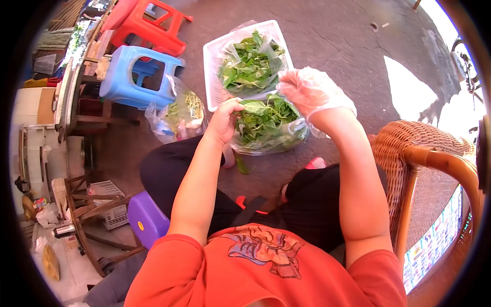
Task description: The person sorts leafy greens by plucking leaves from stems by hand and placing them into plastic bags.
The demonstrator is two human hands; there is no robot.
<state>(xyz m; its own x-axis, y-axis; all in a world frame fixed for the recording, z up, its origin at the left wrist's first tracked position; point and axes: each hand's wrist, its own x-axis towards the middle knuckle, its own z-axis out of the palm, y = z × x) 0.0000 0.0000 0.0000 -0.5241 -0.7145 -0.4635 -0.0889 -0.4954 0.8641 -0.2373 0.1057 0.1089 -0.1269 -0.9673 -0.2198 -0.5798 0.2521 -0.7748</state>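
L hand [225, 120], bare, has its fingers curled in w/ thumb & fingertips nearly together at the 10 o'clock edge of the near bag of greens [270, 124]; can't tell if it pinches a leaf or the bag film. R hand [313, 92], in a clear plastic glove [327, 94], is at approx 1–2 o'clock of that bag, fingers bent & bunched; can't tell how far closed or if it has hold of anything. The near bag is clear plastic, open on top, full of green leaves, out in front of the person btwn the two forearms. At its 12 o'clock is a white basket [210, 77], slatted, w/ a second bag of greens [251, 64] inside. At the near bag's 9 o'clock, past L hand, a clear bag of pale stems [185, 113] sits next to a blue stool [120, 77]; a red stool [148, 25] is further out at 10–11 o'clock. Loose leaf [244, 166] lies at approx 7 o'clock, just below the near bag. Wicker chair [409, 148] is at approx 3–4 o'clock, beside the R forearm; purple stool [147, 219] at 7–8 o'clock, by the person's L side. Dark, rough floor [337, 36] under the basket.
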